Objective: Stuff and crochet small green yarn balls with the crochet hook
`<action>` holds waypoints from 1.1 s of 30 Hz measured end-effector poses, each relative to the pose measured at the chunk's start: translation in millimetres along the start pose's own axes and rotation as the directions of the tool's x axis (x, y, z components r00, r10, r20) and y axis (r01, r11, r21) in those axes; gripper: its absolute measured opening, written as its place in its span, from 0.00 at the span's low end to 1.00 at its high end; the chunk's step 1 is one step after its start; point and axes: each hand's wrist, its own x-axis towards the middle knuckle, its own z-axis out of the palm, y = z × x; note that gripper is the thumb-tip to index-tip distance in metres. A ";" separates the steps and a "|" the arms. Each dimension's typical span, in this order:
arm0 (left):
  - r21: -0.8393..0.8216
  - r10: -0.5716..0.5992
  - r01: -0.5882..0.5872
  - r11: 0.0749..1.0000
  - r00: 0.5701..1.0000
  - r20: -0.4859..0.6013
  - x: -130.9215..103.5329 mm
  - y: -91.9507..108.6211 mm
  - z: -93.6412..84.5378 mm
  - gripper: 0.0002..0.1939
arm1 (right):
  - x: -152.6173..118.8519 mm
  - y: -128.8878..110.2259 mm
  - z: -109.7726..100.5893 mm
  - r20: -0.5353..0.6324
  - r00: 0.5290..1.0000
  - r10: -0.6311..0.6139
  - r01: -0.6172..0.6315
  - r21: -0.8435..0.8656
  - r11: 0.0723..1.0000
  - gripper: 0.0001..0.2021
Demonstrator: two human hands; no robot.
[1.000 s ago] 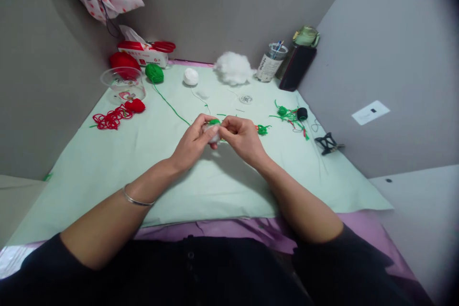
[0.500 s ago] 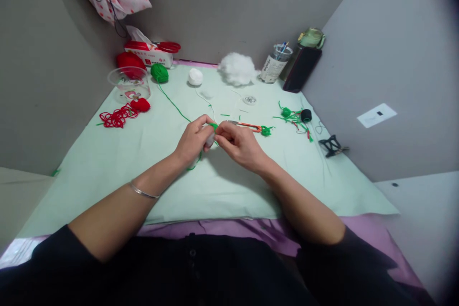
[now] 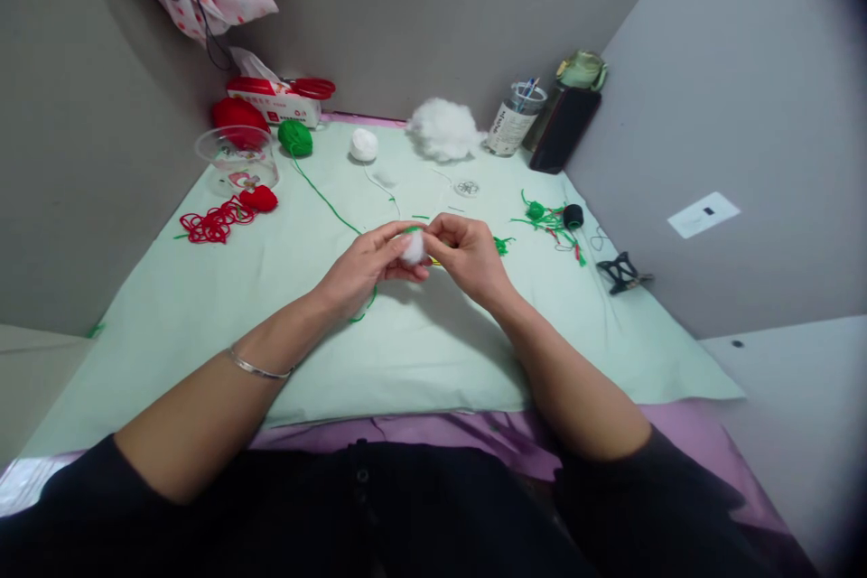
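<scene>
Between my hands is a small white fluffy piece (image 3: pixel 414 248) with green yarn along its top edge. My left hand (image 3: pixel 366 264) holds it between thumb and fingers. The fingertips of my right hand (image 3: pixel 467 255) are pinched at its right side; what they grip is too small to make out. A bit of yellow shows below the right fingertips. A green strand (image 3: pixel 325 196) runs from the green yarn ball (image 3: pixel 295 137) to my hands, and a loose green end (image 3: pixel 371 302) lies below the left one.
Behind my hands are a white yarn ball (image 3: pixel 364 144), fluffy stuffing (image 3: pixel 445 130) and a labelled cup (image 3: pixel 511 128). Red yarn (image 3: pixel 209 223) and a clear plastic cup (image 3: pixel 252 167) lie left. Green scraps (image 3: pixel 535 210), a black spool (image 3: pixel 573 216) and a black stand (image 3: pixel 621 273) are right.
The white piece has turned and shows more between my hands. My left fingers have spread beneath it, and my right hand has shifted slightly right. The camera view has shifted a little.
</scene>
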 end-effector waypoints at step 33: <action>0.412 0.152 -0.036 0.910 0.956 -0.250 -0.1 -1.6 1.2 0.06 | -12.4 -16.4 7.4 0.227 0.972 -0.058 0.065 -0.021 0.998 0.07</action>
